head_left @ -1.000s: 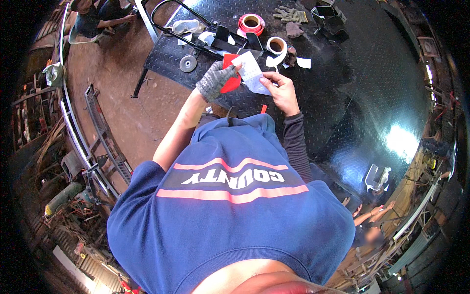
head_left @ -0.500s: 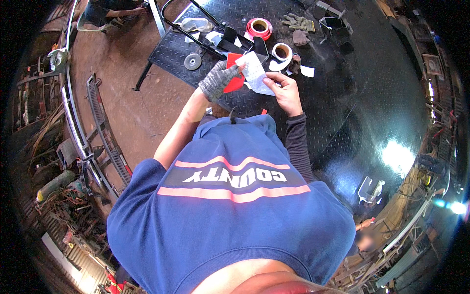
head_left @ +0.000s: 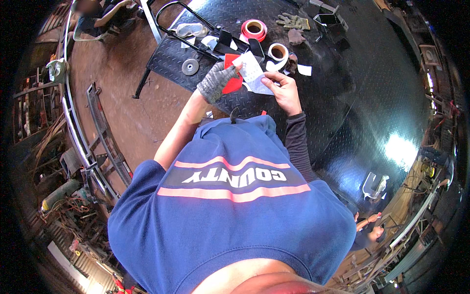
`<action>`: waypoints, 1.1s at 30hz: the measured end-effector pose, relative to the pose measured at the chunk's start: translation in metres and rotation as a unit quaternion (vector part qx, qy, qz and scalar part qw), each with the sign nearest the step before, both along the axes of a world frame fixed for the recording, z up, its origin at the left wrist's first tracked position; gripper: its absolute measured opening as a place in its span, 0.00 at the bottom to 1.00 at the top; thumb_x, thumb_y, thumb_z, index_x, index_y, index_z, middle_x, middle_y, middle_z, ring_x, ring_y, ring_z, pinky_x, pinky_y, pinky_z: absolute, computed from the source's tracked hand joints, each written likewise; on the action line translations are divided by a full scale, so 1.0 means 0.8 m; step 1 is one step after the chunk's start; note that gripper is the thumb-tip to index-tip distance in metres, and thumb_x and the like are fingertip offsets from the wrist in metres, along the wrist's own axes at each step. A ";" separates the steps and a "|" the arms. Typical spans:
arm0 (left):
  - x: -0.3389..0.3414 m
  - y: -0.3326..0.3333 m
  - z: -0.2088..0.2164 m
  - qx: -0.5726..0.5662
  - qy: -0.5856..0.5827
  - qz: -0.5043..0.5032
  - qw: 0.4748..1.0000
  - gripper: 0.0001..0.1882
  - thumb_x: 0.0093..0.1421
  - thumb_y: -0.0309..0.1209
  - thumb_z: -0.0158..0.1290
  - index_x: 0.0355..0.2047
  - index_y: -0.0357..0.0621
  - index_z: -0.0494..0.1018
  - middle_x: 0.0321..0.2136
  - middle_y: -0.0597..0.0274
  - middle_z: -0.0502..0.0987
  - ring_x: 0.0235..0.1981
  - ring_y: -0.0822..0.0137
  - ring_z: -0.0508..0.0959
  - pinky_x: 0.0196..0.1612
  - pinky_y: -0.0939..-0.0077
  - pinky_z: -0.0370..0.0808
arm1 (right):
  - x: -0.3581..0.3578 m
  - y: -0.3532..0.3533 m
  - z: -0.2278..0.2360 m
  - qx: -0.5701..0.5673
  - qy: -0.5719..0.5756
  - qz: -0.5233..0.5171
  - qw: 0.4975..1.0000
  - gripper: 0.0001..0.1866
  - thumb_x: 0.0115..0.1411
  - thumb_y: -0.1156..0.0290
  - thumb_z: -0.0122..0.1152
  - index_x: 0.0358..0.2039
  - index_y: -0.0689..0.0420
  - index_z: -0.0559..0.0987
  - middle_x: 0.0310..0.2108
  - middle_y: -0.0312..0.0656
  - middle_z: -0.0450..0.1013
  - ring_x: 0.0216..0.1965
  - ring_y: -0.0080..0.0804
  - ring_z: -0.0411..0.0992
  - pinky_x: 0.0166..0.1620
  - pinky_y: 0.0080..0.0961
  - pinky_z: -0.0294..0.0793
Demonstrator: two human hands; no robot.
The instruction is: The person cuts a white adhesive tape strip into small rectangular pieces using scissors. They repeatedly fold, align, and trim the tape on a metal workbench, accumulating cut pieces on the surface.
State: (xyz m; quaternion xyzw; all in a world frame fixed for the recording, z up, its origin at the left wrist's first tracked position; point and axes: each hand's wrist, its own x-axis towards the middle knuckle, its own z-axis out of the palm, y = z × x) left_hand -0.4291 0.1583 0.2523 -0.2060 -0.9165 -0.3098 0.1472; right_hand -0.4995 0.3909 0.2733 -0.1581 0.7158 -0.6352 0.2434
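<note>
My left hand (head_left: 215,82), in a grey knitted fingerless glove, is closed on a flat red piece of tape (head_left: 231,84) and on the edge of a white paper sheet (head_left: 252,71). Bare-fingered, my right hand (head_left: 284,93) pinches the lower right part of that sheet between thumb and fingertips. The sheet lies slanted across the red piece, with faint marks on it; whether the two are joined I cannot tell. Just beyond my hands are a black tubular metal frame (head_left: 223,49) and a roll of white tape (head_left: 278,52). Farther back stands a red-edged tape roll (head_left: 254,30).
Beneath everything is a black tread-plate surface (head_left: 169,61). On it lie a grey disc (head_left: 190,66), clear goggles (head_left: 192,30), work gloves (head_left: 293,21), and a white scrap (head_left: 304,70). One person sits at the far left (head_left: 93,22); another is at the lower right (head_left: 367,237).
The view has shifted slightly, so the items on the plate sit a little lower left or higher. Both hands keep their grip, and the white sheet is angled almost as before.
</note>
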 end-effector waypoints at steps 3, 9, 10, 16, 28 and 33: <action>-0.005 0.008 0.014 0.220 -0.164 -0.007 0.961 0.32 0.46 0.27 0.59 0.53 0.46 0.62 0.35 0.55 0.73 0.33 0.59 0.75 0.34 0.70 0.73 | 0.000 0.002 -0.001 -0.007 -0.002 -0.007 1.000 0.11 0.53 0.73 0.61 0.36 0.64 0.78 0.31 0.37 0.75 0.33 0.19 0.70 0.38 0.18 0.69; -0.011 0.034 0.060 0.551 -0.429 0.174 0.694 0.18 0.52 0.40 0.58 0.36 0.38 0.72 0.25 0.67 0.73 0.25 0.76 0.73 0.30 0.79 0.72 | 0.003 0.000 -0.006 -0.022 -0.025 -0.014 0.999 0.11 0.53 0.73 0.61 0.36 0.64 0.78 0.32 0.38 0.75 0.33 0.19 0.70 0.39 0.18 0.69; -0.012 0.035 0.055 0.528 -0.425 0.178 0.714 0.18 0.52 0.39 0.58 0.36 0.38 0.72 0.25 0.68 0.74 0.26 0.76 0.74 0.30 0.79 0.72 | 0.002 0.000 -0.008 -0.025 -0.031 -0.015 0.999 0.11 0.53 0.73 0.61 0.36 0.64 0.77 0.32 0.38 0.75 0.33 0.19 0.70 0.39 0.18 0.69; -0.004 0.049 0.025 0.403 -0.362 0.204 0.816 0.09 0.50 0.32 0.59 0.29 0.40 0.76 0.20 0.67 0.76 0.21 0.77 0.73 0.25 0.81 0.70 | 0.008 -0.004 -0.003 0.014 0.011 -0.017 1.000 0.10 0.52 0.72 0.61 0.35 0.63 0.78 0.31 0.38 0.76 0.32 0.19 0.71 0.36 0.16 0.69; 0.021 0.037 0.080 0.063 0.013 0.077 0.995 0.17 0.42 0.28 0.56 0.36 0.49 0.77 0.37 0.59 0.77 0.36 0.60 0.77 0.37 0.69 0.73 | 0.013 0.021 -0.020 -0.126 -0.114 -0.084 0.982 0.16 0.58 0.61 0.55 0.26 0.63 0.77 0.23 0.36 0.72 0.20 0.19 0.68 0.26 0.14 0.67; 0.027 0.038 0.082 0.013 0.028 -0.004 1.000 0.23 0.36 0.33 0.58 0.38 0.52 0.76 0.38 0.61 0.76 0.36 0.59 0.76 0.38 0.66 0.72 | 0.033 0.023 0.002 -0.140 -0.394 0.074 0.905 0.29 0.60 0.45 0.42 0.36 0.63 0.74 0.27 0.39 0.72 0.25 0.26 0.70 0.26 0.23 0.70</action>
